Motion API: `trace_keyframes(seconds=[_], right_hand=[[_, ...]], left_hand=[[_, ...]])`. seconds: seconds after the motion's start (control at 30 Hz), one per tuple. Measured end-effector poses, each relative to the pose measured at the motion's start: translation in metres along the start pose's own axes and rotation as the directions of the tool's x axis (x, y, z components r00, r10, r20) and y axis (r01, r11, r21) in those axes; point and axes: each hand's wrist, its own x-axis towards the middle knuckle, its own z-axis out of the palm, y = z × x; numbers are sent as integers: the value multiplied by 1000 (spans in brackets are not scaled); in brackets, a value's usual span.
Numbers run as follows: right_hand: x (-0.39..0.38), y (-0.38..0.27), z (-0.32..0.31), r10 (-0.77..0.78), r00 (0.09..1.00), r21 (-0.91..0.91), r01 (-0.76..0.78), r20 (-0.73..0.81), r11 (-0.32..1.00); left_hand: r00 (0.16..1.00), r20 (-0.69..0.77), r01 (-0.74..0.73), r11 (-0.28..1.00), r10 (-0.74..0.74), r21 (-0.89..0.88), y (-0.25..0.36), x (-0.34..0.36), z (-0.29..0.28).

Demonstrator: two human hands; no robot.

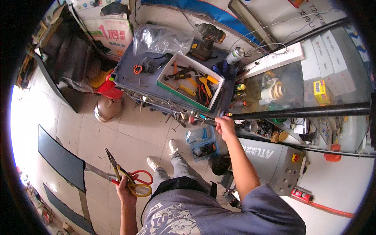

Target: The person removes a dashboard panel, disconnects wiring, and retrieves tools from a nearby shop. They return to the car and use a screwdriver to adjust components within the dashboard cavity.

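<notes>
Workshop: cluttered blue-grey surface (pixel 150 84) on the far side, carrying an open carton (pixel 182 96) of hand tools; small metal pieces crowd its near rail (pixel 156 102).
Handling: sharp tools seem safest gathered by the handles, dark blades (pixel 111 158) angled away from the legs (pixel 182 166); at the rail, drawing one piece straight clear should avoid snagging its neighbours.
Left hand (pixel 125 188): closed around a bunch, with yellow-handled scissors (pixel 150 190) and red-handled scissors (pixel 143 171) showing.
Right hand (pixel 225 127): fingers curled in at the rail's right end; whether they pinch anything cannot be told.
Scissors: in the left hand, over the floor (pixel 129 137), nearer than the surface and well apart from the right hand.
</notes>
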Motion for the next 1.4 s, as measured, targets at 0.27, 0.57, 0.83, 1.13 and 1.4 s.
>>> trace_keyframes(seconds=[0.27, 0.57, 0.83, 1.13, 1.4], right_hand=[[-140, -7, -15, 46, 899, 231, -161, 435, 960], [-199, -23, 38, 275, 593, -268, -101, 756, 958], [-219, -33, 75, 485, 412, -542, 27, 771, 840], [-218, -35, 100, 636, 256, -685, 233, 728, 691], [-231, -31, 138, 601, 396, -712, 505, 694, 488]], left_hand=[[988, 152, -11, 960, -33, 281, 1, 8, 36], [950, 204, 161, 928, -238, 336, -23, 49, 86], [921, 285, 282, 959, -267, -12, -18, 41, 79], [937, 214, 321, 921, -276, -220, -26, 43, 41], [947, 206, 285, 938, -246, -195, -25, 39, 27]])
